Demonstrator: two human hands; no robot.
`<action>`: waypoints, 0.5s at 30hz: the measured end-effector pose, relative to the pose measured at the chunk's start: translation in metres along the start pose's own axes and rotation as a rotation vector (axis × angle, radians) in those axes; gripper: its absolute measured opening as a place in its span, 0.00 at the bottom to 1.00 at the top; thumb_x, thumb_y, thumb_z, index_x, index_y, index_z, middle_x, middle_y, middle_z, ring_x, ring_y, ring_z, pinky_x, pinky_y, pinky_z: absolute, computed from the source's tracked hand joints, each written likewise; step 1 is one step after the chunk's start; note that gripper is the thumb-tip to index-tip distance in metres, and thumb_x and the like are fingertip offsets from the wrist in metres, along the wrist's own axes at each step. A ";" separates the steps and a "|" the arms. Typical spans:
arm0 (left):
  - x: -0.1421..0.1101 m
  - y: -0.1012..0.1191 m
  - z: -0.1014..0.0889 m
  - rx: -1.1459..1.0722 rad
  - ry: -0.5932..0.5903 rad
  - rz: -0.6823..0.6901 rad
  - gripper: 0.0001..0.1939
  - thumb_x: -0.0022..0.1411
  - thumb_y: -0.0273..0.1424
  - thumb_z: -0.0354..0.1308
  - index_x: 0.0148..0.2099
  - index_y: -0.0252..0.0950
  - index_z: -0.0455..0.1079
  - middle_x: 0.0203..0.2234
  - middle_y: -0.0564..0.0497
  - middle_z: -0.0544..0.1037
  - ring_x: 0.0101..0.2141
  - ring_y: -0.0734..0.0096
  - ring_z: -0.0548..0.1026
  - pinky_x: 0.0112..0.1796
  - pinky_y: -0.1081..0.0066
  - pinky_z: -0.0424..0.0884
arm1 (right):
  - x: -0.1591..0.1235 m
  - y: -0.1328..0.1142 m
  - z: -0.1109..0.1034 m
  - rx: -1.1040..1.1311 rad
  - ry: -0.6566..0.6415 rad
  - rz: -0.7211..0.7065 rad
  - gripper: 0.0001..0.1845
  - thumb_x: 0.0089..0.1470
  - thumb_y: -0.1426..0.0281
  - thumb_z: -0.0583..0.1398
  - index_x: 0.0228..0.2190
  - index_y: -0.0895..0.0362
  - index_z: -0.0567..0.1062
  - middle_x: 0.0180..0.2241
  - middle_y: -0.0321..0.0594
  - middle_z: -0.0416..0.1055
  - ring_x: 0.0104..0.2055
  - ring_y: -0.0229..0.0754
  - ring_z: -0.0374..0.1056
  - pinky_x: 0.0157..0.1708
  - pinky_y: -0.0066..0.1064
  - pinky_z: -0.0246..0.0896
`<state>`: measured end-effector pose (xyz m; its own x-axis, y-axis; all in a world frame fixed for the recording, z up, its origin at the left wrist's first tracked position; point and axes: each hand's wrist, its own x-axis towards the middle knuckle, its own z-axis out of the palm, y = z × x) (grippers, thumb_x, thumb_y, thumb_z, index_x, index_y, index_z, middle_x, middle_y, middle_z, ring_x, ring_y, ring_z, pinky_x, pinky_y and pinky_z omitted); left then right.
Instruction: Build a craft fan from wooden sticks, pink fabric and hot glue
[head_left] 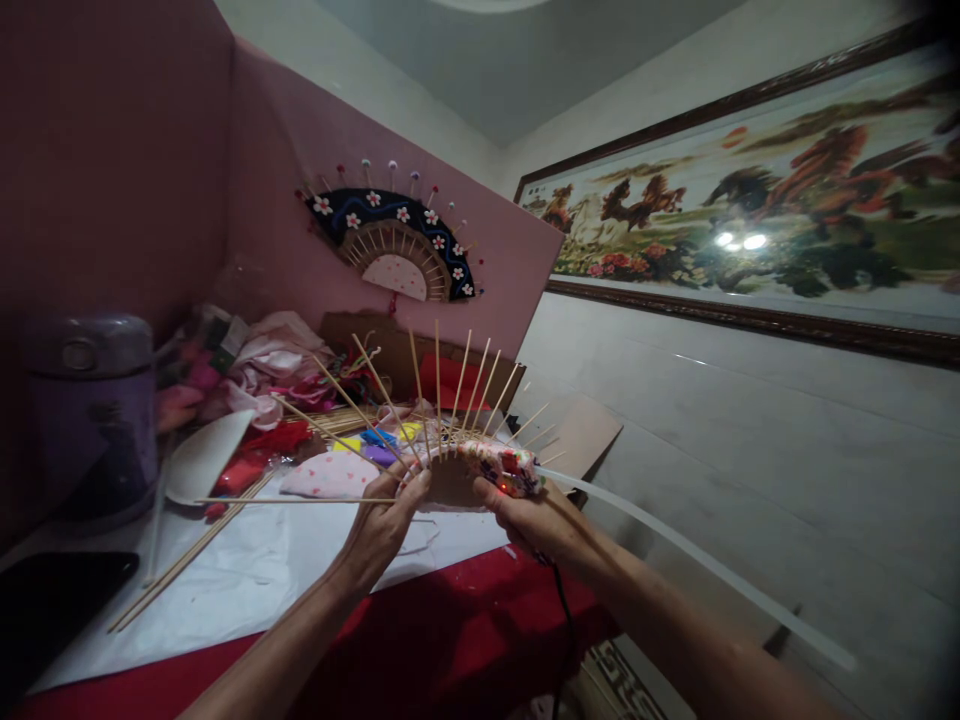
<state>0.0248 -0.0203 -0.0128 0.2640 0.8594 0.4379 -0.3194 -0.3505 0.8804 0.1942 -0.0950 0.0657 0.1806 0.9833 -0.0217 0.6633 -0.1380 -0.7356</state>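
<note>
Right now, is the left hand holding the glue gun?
No, the right hand grips the glue gun; the left hand holds the fan frame.

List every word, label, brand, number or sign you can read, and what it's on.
No readable text.
Framed picture: tiny marks at upper left, too small to read.
Purple cup: dark patch, too blurred to read.
Glue gun: floral pattern, no legible lettering.

- The left hand (386,510) gripped cardboard (454,487), thin wooden sticks (438,385) fanning out above it.
- The right hand (529,512) held a floral glue gun (499,462), a translucent rod (697,543) jutting from its rear.
- A decorated fan (403,214) showed against the pink board (300,130).
- A framed horse picture (750,200) hung on the wall (712,410).
</note>
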 end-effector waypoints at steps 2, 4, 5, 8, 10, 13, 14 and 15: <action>0.000 0.001 0.000 0.008 -0.001 0.004 0.19 0.61 0.41 0.56 0.50 0.36 0.72 0.38 0.47 0.79 0.39 0.64 0.75 0.40 0.69 0.70 | 0.000 0.001 -0.002 -0.002 0.002 0.011 0.26 0.50 0.47 0.57 0.17 0.55 0.62 0.13 0.31 0.56 0.18 0.33 0.52 0.17 0.26 0.45; 0.000 0.002 0.001 0.006 -0.003 0.005 0.20 0.61 0.41 0.56 0.50 0.35 0.72 0.38 0.47 0.79 0.38 0.64 0.75 0.40 0.68 0.70 | 0.000 0.001 -0.004 0.001 0.023 0.000 0.25 0.50 0.48 0.57 0.17 0.55 0.62 0.14 0.31 0.56 0.18 0.33 0.52 0.18 0.27 0.45; 0.000 0.003 0.001 0.000 -0.005 0.004 0.20 0.61 0.41 0.56 0.50 0.35 0.72 0.39 0.47 0.79 0.39 0.63 0.75 0.40 0.68 0.70 | 0.000 0.002 -0.005 0.000 0.028 0.004 0.25 0.50 0.48 0.57 0.17 0.55 0.62 0.14 0.31 0.56 0.18 0.33 0.52 0.18 0.27 0.45; 0.000 0.002 0.001 -0.021 -0.009 -0.003 0.20 0.60 0.41 0.56 0.51 0.36 0.72 0.40 0.47 0.79 0.40 0.62 0.75 0.41 0.69 0.70 | 0.001 0.004 -0.007 -0.012 0.028 0.023 0.26 0.50 0.47 0.57 0.16 0.55 0.62 0.14 0.33 0.58 0.18 0.34 0.53 0.18 0.28 0.46; 0.000 0.001 0.000 -0.023 -0.009 -0.004 0.20 0.60 0.41 0.56 0.51 0.36 0.72 0.41 0.47 0.79 0.41 0.63 0.76 0.41 0.69 0.70 | 0.001 0.005 -0.008 -0.030 0.036 0.020 0.27 0.49 0.46 0.57 0.16 0.55 0.63 0.14 0.33 0.59 0.18 0.34 0.54 0.18 0.28 0.46; 0.001 0.000 0.000 -0.017 -0.007 -0.003 0.20 0.61 0.41 0.56 0.51 0.36 0.72 0.41 0.47 0.79 0.41 0.62 0.76 0.40 0.70 0.70 | 0.002 0.007 -0.009 -0.041 0.043 0.021 0.27 0.49 0.46 0.56 0.16 0.55 0.62 0.13 0.33 0.58 0.17 0.34 0.53 0.17 0.27 0.45; 0.001 0.000 0.000 -0.018 -0.003 -0.002 0.20 0.60 0.42 0.56 0.51 0.36 0.72 0.41 0.47 0.80 0.41 0.62 0.76 0.39 0.70 0.70 | 0.002 0.007 -0.008 -0.036 0.042 0.028 0.28 0.49 0.45 0.56 0.16 0.55 0.62 0.13 0.32 0.57 0.16 0.33 0.53 0.16 0.27 0.45; 0.001 0.001 0.000 -0.020 -0.002 -0.004 0.21 0.60 0.42 0.57 0.51 0.36 0.72 0.41 0.46 0.80 0.41 0.62 0.76 0.39 0.70 0.71 | 0.002 0.008 -0.008 -0.032 0.037 0.038 0.28 0.50 0.45 0.56 0.16 0.55 0.62 0.12 0.32 0.57 0.16 0.33 0.53 0.16 0.27 0.45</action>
<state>0.0251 -0.0200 -0.0119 0.2668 0.8600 0.4351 -0.3368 -0.3398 0.8781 0.2057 -0.0951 0.0654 0.2323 0.9723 -0.0242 0.6780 -0.1797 -0.7127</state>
